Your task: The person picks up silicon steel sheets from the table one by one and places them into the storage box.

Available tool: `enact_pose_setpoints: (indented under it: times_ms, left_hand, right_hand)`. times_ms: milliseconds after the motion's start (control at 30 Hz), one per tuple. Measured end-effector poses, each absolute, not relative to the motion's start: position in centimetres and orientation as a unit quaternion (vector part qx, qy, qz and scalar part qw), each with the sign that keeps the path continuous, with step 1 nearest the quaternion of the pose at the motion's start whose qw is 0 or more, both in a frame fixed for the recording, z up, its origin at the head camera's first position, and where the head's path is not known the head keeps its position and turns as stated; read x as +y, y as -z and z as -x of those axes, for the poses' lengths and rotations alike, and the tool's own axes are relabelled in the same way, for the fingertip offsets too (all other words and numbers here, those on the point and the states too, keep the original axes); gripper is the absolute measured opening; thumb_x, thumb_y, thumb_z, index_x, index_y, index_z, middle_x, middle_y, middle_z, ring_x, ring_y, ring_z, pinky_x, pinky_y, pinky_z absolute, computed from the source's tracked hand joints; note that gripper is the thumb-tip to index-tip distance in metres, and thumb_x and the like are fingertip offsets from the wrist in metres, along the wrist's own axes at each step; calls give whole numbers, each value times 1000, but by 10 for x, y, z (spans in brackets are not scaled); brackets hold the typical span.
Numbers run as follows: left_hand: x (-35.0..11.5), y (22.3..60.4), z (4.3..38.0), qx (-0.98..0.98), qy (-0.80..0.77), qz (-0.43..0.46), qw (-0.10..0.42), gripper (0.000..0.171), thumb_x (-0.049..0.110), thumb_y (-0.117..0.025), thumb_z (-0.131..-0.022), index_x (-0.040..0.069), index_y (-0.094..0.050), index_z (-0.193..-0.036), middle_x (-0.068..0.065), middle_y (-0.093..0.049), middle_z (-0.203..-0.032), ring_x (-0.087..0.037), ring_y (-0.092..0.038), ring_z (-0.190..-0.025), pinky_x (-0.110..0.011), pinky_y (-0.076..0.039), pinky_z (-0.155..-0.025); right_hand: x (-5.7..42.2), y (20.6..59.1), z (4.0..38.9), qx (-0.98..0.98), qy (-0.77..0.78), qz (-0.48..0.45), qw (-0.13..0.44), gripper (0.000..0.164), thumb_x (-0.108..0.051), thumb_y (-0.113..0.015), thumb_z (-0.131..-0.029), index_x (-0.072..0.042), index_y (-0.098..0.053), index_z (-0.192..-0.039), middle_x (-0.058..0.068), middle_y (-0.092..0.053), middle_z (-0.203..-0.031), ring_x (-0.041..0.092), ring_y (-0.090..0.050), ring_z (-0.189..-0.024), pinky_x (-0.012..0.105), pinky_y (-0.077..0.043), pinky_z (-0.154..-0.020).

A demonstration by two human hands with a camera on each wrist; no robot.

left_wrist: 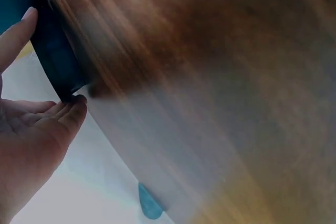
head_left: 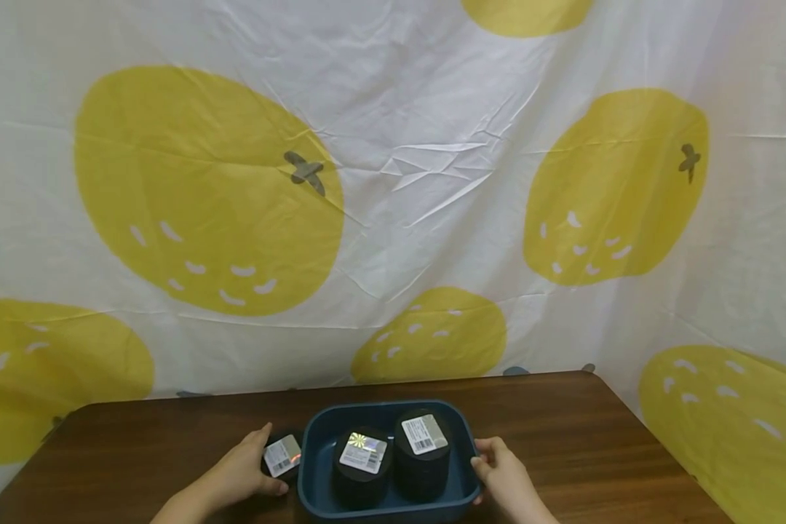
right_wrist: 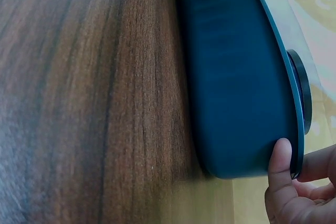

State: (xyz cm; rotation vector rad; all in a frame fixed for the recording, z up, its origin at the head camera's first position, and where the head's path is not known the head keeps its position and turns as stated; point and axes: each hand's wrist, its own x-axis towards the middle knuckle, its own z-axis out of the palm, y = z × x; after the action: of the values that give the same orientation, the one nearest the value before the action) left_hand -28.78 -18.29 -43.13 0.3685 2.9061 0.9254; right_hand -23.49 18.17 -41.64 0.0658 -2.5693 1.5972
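Observation:
A blue rectangular tray (head_left: 306, 477) with rounded corners sits near the front of the table. Inside it, side by side, are two black cylinder shapes: the left one (head_left: 354, 486) and the taller right one (head_left: 422, 473), each topped with a white label. Just outside the tray's left wall is another black labelled cylinder (head_left: 282, 477). My left hand (head_left: 241, 466) holds that cylinder between thumb and fingers, as the left wrist view also shows. At the tray's right end, my right hand (head_left: 506, 477) pinches the rim, thumb on the outside and fingers over the edge.
The brown wooden table (head_left: 563, 429) extends left, right and behind the tray. A white cloth (head_left: 432, 240) printed with large yellow fruit hangs along its back edge and down the right side.

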Motion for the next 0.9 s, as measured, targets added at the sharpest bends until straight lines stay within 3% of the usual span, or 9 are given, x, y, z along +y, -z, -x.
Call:
enact_pose_setpoints:
  times_ms: [300,633,900]
  left_hand:
    - [-184,430,288,948,-297,-100,58,103,32,-81,-50,-16,-29,-124,-35,-39,-118,-41,-44,-103,-53,-36,-84]
    - [-185,433,288,952,-291,-93,4,99,35,-83,-43,-12,-40,-119,-26,-49,-108,-30,-51,-89,-47,-42,-78]
    - [-186,433,287,954,-285,-97,-9,95,37,-82,-44,-13,-43,-115,-23,-51,-101,-23,-51,-79,-43,-44,-72]
  right_hand:
    - [181,414,233,-850,-524,-13,53,29,-2,-50,-82,11,-45,-107,8,-45,-76,16,-49,-43,32,-47,-42]
    - [179,411,231,-854,-517,5,56,29,-3,-52,-82,9,-46,-107,9,-46,-78,16,-49,-42,32,-47,-43]
    - [180,411,232,-860,-506,-1,60,30,-4,-53,-82,9,-46,-108,7,-46,-77,17,-50,-41,31,-46,-45]
